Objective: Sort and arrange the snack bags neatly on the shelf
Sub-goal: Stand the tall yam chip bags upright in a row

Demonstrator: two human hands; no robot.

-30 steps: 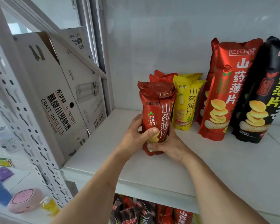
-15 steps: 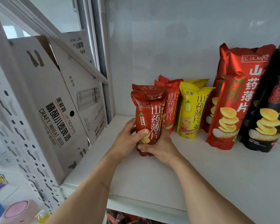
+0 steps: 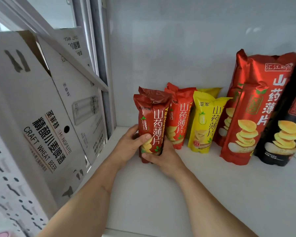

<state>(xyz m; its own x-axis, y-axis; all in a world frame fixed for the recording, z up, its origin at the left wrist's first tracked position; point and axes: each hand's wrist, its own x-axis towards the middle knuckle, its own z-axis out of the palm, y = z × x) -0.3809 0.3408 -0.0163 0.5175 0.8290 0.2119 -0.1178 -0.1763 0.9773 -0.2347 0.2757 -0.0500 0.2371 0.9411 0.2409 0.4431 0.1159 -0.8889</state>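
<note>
Both my hands hold a small dark red snack bag (image 3: pixel 151 117) upright on the white shelf (image 3: pixel 203 194). My left hand (image 3: pixel 132 146) grips its left side, thumb across the front. My right hand (image 3: pixel 162 159) cups its base from the right. A second dark red bag seems to stand right behind it. To its right stand a small bright red bag (image 3: pixel 179 117), a small yellow bag (image 3: pixel 205 124), a tall red bag (image 3: pixel 253 106) and a tall black bag (image 3: pixel 285 130) in a row against the back wall.
White cardboard beer boxes (image 3: pixel 46 120) lean beyond the shelf's left upright (image 3: pixel 106 69). A perforated white panel (image 3: pixel 10 199) fills the lower left. The front of the shelf lies bare below my forearms.
The held dark red bag has shifted left and slightly back along the shelf, uncovering the bright red bag behind it. The view has moved closer and lower.
</note>
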